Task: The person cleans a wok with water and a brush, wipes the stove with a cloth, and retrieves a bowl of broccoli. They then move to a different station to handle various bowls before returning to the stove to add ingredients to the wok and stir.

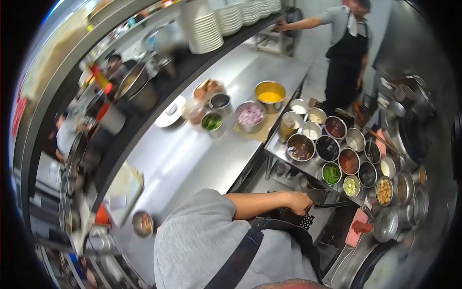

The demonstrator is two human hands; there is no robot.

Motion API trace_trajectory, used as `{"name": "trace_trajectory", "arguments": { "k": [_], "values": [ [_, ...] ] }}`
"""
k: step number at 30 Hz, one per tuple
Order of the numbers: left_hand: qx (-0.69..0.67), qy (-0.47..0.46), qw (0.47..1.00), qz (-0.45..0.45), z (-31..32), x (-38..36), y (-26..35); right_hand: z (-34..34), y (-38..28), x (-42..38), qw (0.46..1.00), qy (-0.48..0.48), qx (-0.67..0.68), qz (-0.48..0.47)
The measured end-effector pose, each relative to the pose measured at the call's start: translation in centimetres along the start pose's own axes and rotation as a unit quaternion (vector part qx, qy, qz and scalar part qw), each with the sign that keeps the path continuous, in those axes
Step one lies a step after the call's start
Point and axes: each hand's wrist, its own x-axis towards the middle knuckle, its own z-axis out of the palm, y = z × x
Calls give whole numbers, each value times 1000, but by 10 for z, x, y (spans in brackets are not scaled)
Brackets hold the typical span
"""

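Observation:
My left hand (299,203) is at the middle of the view, at the end of a bent forearm that crosses in front of my grey shirt and dark apron. Its fingers are curled closed, and what they may hold is hidden. Just below the hand is a dark patch with white spots (306,221), whose kind I cannot make out. Ahead of the hand, on the steel stand, are a pot of chopped green herbs (331,173) and a pot of pale green chopped pieces (351,186). My right hand is out of view.
Several metal pots of sauces and ingredients crowd the stand. On the steel counter (192,159) stand a pot of chopped onion (251,115) and one of yellow liquid (270,92). A ladle (386,224) lies near a pink cloth (357,231). A co-worker in an apron (347,58) stands beyond.

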Motion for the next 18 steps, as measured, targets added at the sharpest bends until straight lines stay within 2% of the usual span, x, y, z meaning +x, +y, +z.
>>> {"name": "trace_trajectory", "arguments": {
  "k": [4,7,11,12,13,14,15,16,17,18],
  "values": [
    [-82,75,994,-2,31,-25,12,-1,-12,-90,997,-42,49,46],
    [-76,91,989,-88,57,-65,-4,-1,-16,-118,992,-78,86,56],
    [-70,89,960,-256,86,-127,-27,-23,5,-163,978,-149,100,104],
    [-76,98,947,-296,88,-142,-22,-21,10,-160,984,-118,111,78],
    [-82,70,940,-323,93,-150,-24,-12,19,-156,987,-111,70,94],
    [-103,107,934,-326,103,-160,-25,-5,29,-156,991,-58,77,96],
    [-121,94,927,-342,105,-164,-20,9,43,-152,990,-23,76,118],
    [-135,107,925,-338,105,-167,-13,22,57,-151,965,-35,143,216],
    [-116,108,934,-320,109,-162,-13,-20,20,-144,916,-54,253,306],
    [-96,107,943,-300,112,-157,-14,-12,32,-147,929,-37,224,293]
  ]
}}
